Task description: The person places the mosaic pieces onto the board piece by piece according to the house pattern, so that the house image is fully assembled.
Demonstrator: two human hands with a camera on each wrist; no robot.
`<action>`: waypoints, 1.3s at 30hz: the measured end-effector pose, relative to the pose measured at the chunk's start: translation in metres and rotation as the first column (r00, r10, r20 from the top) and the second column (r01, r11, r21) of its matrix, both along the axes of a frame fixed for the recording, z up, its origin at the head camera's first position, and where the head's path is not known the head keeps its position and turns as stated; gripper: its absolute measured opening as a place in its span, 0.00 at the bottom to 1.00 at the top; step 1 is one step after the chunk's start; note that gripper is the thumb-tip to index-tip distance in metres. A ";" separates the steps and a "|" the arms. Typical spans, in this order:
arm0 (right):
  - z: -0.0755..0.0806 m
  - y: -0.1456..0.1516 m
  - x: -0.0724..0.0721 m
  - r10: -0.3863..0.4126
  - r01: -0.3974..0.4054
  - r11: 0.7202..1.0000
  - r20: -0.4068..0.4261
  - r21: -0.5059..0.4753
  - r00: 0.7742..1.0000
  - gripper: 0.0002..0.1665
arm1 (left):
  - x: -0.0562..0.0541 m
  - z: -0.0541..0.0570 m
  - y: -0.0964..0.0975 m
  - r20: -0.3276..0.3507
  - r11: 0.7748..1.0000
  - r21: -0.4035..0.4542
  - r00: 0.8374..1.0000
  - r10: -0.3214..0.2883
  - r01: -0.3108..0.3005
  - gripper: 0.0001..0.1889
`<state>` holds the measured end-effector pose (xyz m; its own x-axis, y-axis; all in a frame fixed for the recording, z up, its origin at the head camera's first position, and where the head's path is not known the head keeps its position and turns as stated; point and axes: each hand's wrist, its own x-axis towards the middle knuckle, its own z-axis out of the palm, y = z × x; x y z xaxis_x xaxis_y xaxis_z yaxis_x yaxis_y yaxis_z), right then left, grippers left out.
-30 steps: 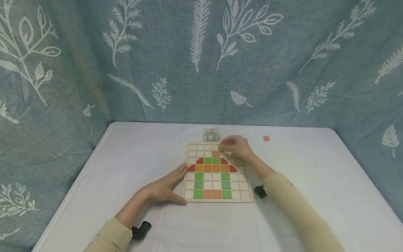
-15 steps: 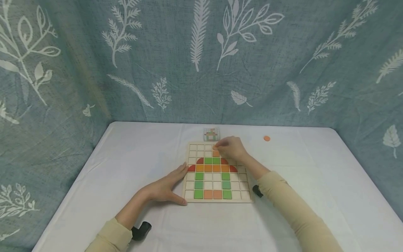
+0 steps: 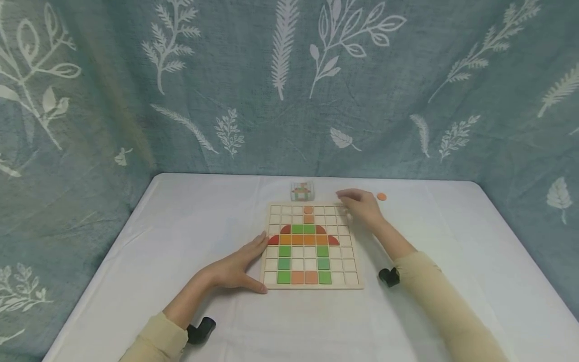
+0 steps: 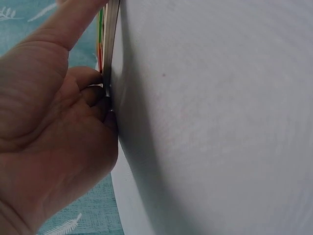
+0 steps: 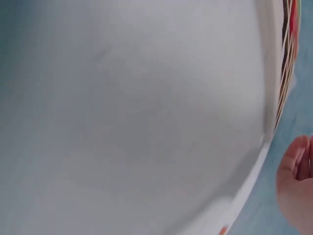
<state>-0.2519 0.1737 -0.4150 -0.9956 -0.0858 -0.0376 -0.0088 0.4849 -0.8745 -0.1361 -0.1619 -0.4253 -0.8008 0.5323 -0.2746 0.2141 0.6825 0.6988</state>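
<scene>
A wooden grid board [image 3: 335, 264] lies on the table, its colored tiles forming a stepped figure. At its top sits a round orange tile [image 3: 308, 210], directly above an orange square tile [image 3: 308, 219]. My left hand [image 3: 237, 266] rests along the board's left edge, thumb at the near corner; in the left wrist view the fingers of this hand [image 4: 58, 122] touch the board's side [image 4: 112, 44]. My right hand [image 3: 363, 207] hovers by the board's far right corner, fingers loosely bent and holding nothing. Just beyond it lies another orange disc [image 3: 382, 196].
A small clear block or card [image 3: 302, 191] with a matching picture stands behind the board. White cloth [image 3: 181, 216] covers the table. A blue leaf-patterned curtain [image 3: 253, 85] hangs around its back and sides.
My right hand set the round orange tile into the top cell above the orange square, let go and moved right toward the loose disc. The left hand stayed at the board's edge.
</scene>
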 end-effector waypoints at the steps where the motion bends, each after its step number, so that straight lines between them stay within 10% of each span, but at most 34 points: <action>1: 0.000 0.008 0.000 -0.030 0.030 0.999 0.010 -0.032 1.000 0.20 | 0.000 0.000 0.000 0.000 1.000 0.001 1.000 0.003 -0.003 0.62; 7: -0.002 0.053 -0.001 -0.167 0.172 0.979 0.052 -0.112 0.985 0.23 | 0.001 0.000 0.001 -0.004 1.000 0.012 1.000 0.003 -0.003 0.62; 14: -0.003 0.081 -0.007 -0.300 0.296 0.953 0.072 0.063 0.951 0.26 | 0.002 0.002 0.000 -0.003 1.000 0.011 1.000 0.000 0.000 0.61; 28: -0.011 0.079 -0.025 -0.211 0.243 0.895 -0.125 0.374 0.969 0.20 | 0.001 0.002 0.001 0.000 1.000 0.018 1.000 -0.008 0.008 0.61; 39: -0.003 0.013 -0.013 -0.072 0.067 0.995 0.064 0.075 0.995 0.27 | 0.002 0.005 0.000 0.019 1.000 0.027 1.000 -0.003 0.002 0.61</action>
